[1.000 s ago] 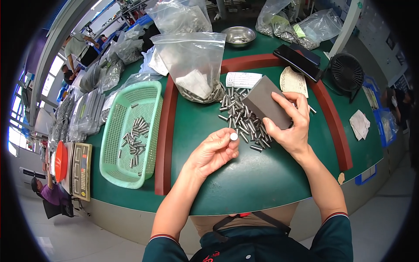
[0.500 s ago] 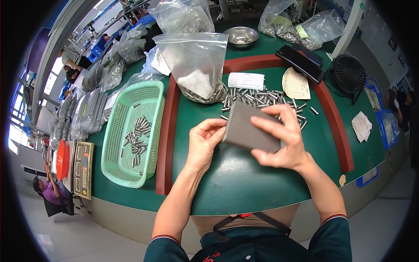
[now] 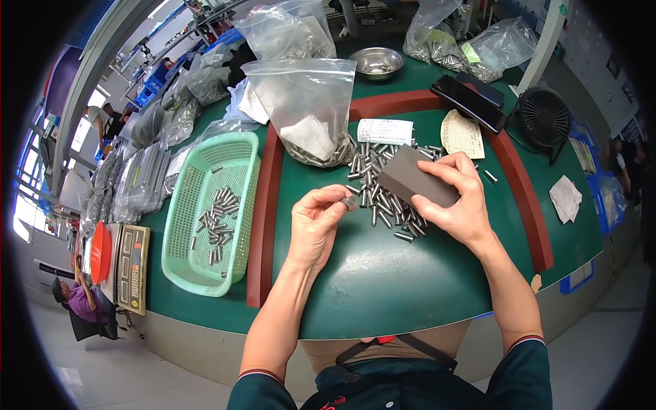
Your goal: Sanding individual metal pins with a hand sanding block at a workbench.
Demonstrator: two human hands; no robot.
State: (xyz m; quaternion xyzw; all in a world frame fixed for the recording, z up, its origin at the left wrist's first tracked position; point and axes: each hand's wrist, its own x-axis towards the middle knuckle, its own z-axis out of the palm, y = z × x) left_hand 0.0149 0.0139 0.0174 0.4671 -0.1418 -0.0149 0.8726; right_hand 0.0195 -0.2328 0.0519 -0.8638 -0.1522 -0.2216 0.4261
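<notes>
Between the thumb and fingers of my left hand is a small metal pin, its round end showing. My right hand grips a dark grey rectangular block that looks like a sanding block. It is held over the near right side of a pile of loose metal pins, hiding part of them. A gap separates the block from my left fingers. To the left, a light green plastic basket holds several more pins.
A red-brown raised border frames the green tabletop. Beyond the pile stand a clear bag of parts and a metal bowl. A phone and black fan sit at the right; a scale at the left.
My right hand has moved the block rightward and away from my left fingers. The pin in my left hand and more of the pile now show.
</notes>
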